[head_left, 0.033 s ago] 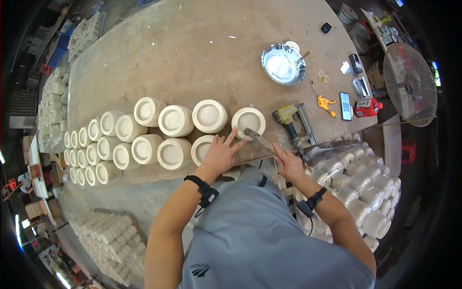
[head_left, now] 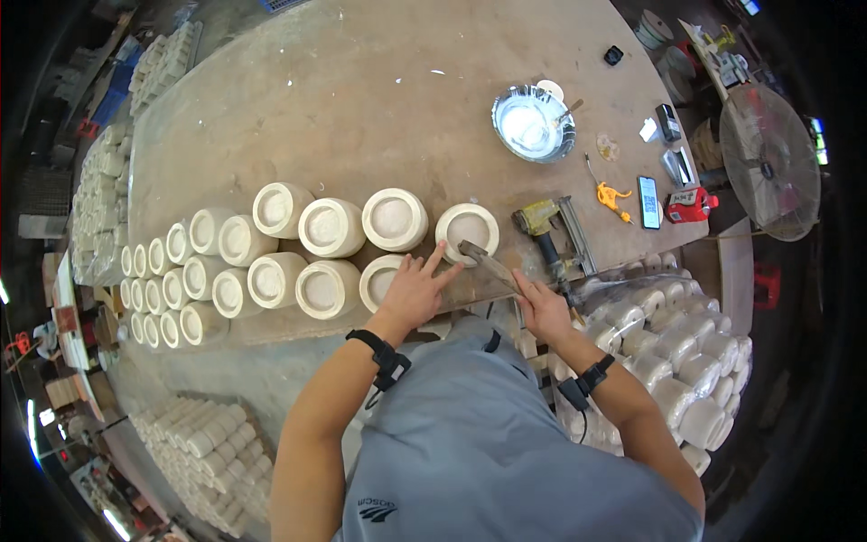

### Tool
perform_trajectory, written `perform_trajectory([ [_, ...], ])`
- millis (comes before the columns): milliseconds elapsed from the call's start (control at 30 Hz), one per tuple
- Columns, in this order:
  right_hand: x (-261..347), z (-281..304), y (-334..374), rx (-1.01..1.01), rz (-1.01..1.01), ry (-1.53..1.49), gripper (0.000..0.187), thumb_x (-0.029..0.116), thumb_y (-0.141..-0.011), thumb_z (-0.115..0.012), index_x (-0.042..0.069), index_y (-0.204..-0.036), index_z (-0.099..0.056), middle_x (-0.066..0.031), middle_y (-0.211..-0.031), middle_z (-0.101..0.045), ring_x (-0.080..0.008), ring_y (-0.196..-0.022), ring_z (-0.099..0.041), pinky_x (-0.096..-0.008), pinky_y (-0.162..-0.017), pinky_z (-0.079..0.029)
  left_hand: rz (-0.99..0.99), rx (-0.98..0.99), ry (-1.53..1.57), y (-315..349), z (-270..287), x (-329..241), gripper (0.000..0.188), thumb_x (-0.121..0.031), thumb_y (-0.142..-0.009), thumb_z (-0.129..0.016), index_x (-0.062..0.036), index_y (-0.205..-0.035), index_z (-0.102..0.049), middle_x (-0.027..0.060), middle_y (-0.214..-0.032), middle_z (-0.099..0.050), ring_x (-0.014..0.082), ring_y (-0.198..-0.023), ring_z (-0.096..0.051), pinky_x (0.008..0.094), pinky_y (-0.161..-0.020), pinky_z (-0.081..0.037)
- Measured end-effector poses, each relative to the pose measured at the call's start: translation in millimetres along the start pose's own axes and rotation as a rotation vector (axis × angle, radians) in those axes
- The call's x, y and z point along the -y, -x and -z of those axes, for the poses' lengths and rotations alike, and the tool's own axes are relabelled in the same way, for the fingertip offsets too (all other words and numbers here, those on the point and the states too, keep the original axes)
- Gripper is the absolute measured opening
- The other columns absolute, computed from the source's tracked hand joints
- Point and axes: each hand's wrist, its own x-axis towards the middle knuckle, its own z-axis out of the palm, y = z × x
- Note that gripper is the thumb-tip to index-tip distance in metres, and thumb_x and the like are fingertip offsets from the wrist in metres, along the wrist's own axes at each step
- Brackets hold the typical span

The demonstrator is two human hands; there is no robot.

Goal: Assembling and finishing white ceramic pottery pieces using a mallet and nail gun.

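Note:
A round, cream-coloured, bun-shaped piece (head_left: pixel 488 217) with a raised ring on top lies near the table's front edge. My left hand (head_left: pixel 415 291) has its fingers spread, two of them touching the lower left of that ring; nothing is in its grasp. In my right hand (head_left: pixel 544 309) is a flat, brownish, stick-like tool (head_left: pixel 492 267) with a dark tip. The tip rests at the ring's lower rim. Whether it is a brush or a scraper I cannot tell. Left of my hands, rows of similar round pieces (head_left: pixel 329 289) stand close together, one partly hidden behind my left hand.
A yellow-green nail gun (head_left: pixel 540 221) lies right of the ring. Farther back stands a bowl of white paste (head_left: pixel 531 126). A phone (head_left: pixel 648 201), an orange tool (head_left: pixel 612 194) and a red bottle (head_left: pixel 692 205) lie rightward. Wrapped stacks (head_left: pixel 673 348) and a fan (head_left: pixel 768 167) flank the table (head_left: pixel 379 99).

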Motion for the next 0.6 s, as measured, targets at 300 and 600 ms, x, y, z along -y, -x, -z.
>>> perform_trajectory([
  [300,-1.6,-1.4,-1.1,-0.101,0.073,-0.03,0.056,0.017,-0.095,-0.064,0.019,-0.149,-0.052,-0.0164,-0.099,-0.064,-0.0398,-0.077,-0.066,-0.0468,-0.066,-0.055,0.01,0.024,0.007,-1.3,1.7,-0.9,0.079,-0.02,-0.08,-0.073,-0.0302,-0.153,-0.045,0.0183,-0.166,-0.026,0.0434,-0.129,-0.055,0.057,-0.114,-0.038],
  [600,14.4,17.9,-10.6,-0.21,0.11,-0.097,0.06,0.016,-0.095,-0.065,0.02,-0.152,-0.047,-0.0172,-0.097,-0.063,-0.0403,-0.076,-0.065,-0.0479,-0.066,-0.054,-0.003,-0.023,-0.01,-0.9,-0.5,1.8,0.079,-0.018,-0.08,-0.073,-0.0309,-0.153,-0.046,0.0172,-0.167,-0.025,0.0386,-0.123,-0.058,0.0543,-0.115,-0.037],
])
